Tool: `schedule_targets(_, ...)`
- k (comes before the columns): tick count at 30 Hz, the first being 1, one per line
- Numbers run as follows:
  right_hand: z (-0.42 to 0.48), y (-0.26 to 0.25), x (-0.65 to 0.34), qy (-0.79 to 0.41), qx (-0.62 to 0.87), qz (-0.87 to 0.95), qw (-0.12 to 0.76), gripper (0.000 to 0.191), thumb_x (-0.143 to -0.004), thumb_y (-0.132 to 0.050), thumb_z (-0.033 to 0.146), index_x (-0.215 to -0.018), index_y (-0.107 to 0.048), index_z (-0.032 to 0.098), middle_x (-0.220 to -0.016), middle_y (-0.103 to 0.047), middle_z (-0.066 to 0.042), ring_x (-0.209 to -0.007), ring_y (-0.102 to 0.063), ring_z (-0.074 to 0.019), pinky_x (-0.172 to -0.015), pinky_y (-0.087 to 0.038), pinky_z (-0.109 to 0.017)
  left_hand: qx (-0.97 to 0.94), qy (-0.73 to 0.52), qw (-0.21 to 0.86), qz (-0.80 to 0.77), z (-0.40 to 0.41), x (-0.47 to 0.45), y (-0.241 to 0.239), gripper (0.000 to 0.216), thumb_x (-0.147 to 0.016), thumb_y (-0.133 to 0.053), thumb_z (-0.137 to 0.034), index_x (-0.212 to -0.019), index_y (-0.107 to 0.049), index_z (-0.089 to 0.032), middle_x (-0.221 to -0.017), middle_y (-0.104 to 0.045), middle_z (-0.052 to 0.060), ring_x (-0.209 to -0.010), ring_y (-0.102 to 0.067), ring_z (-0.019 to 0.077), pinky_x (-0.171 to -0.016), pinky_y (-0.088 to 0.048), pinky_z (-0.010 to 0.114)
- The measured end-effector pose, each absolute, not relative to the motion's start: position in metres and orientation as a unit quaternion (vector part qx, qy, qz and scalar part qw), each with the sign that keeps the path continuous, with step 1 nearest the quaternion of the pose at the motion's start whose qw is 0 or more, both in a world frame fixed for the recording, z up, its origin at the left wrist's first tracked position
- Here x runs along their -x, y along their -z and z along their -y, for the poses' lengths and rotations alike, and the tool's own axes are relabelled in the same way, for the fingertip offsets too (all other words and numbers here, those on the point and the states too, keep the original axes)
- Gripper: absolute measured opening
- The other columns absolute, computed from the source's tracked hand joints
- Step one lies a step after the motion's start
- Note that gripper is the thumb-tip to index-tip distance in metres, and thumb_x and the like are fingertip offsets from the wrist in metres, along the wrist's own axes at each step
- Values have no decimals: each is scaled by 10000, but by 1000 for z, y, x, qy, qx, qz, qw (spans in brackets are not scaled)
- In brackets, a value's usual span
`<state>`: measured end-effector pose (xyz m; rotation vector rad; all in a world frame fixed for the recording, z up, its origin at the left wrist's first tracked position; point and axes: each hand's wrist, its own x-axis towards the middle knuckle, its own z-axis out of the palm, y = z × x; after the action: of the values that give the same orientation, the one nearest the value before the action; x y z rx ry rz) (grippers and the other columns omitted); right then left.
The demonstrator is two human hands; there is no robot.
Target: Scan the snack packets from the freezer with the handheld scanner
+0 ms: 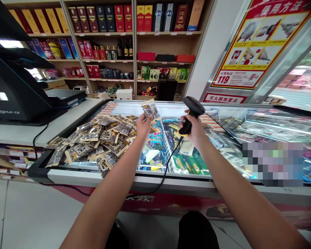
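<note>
My left hand (144,125) pinches a small flat snack packet (150,110) by its lower edge, above the chest freezer (168,178). The packet has pale ends and a dark middle. In my right hand (194,128) is a black handheld barcode scanner (193,106) with yellow trim, held upright by its handle. Its black cable (168,162) hangs down over the freezer's front edge and runs left. Left of my left hand, a heap of similar snack packets (93,133) lies on the freezer's glass top. Beneath my hands, colourful frozen goods (155,140) fill wire baskets.
A dark checkout machine (12,83) stands on a white counter (18,133) at the left. Shelves (103,34) of boxed bottles line the back wall. On the right, a red and yellow poster (259,45) hangs behind the freezer's glass lid (287,128).
</note>
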<state>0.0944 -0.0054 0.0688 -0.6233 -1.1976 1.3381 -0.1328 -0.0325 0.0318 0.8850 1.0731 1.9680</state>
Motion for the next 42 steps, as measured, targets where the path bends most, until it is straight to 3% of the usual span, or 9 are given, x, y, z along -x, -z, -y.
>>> schedule_targets(3,30,-62,-78,-592,241,522,565,514,-693,-945,389,-1042,-578,306,-702,-527,103,-504,-452,-91,-526,-398,-263,-317,-768,384,-402,31,138,-36,337,-1080,-804,-325,-1392,-746,-212,-1327,-807,122,-1145,-842,260,-933,-678,315)
schedule_targets(9,67,-55,-78,-577,237,597,504,450,-824,-966,538,-1055,-686,272,-645,-505,85,-485,-389,-89,-503,-304,-275,-274,-785,422,-361,31,136,-40,720,-1094,-816,-345,-1748,-515,-355,-1496,-765,117,-1134,-895,268,-976,-691,336)
schedule_targets(14,63,-57,-77,-566,297,608,471,622,-802,-1001,756,-958,-675,250,-648,-582,43,-499,-458,-109,-486,-341,-293,-312,-777,402,-371,29,142,-40,889,-955,-940,-297,-1756,-555,-313,-1235,-874,112,-1138,-888,309,-993,-712,402)
schedule_targets(18,63,-56,-80,-598,308,631,387,705,-772,-995,832,-956,-653,243,-656,-624,28,-480,-454,-99,-466,-350,-283,-346,-748,392,-410,29,145,-41,818,-896,-973,-284,-1652,-666,-235,-1178,-897,129,-1086,-893,318,-913,-717,384)
schedule_targets(21,65,-58,-82,-614,300,624,380,720,-771,-1000,831,-978,-639,243,-663,-616,43,-469,-436,-82,-461,-340,-265,-361,-728,393,-430,29,144,-41,742,-904,-959,-291,-1597,-708,-205,-1175,-905,132,-1072,-894,311,-866,-710,354)
schedule_targets(29,66,-64,-83,-646,310,581,387,760,-704,-1049,808,-971,-607,249,-640,-570,71,-472,-421,-79,-456,-339,-240,-367,-724,395,-430,35,141,-40,843,-932,-928,-238,-1726,-648,-258,-1106,-910,81,-1028,-882,275,-870,-722,363)
schedule_targets(36,62,-59,-84,-647,315,582,379,730,-747,-1034,785,-977,-586,258,-643,-566,68,-471,-422,-84,-447,-348,-242,-357,-726,393,-437,37,140,-44,834,-947,-890,-157,-1737,-647,-263,-1055,-901,64,-953,-862,240,-858,-709,335)
schedule_targets(42,62,-58,-85,-601,333,621,378,750,-760,-1007,834,-903,-545,261,-648,-573,48,-494,-465,-96,-458,-378,-252,-363,-709,360,-485,38,142,-45,772,-1012,-836,-169,-1753,-621,-210,-736,-753,-21,-853,-805,213,-839,-699,330)
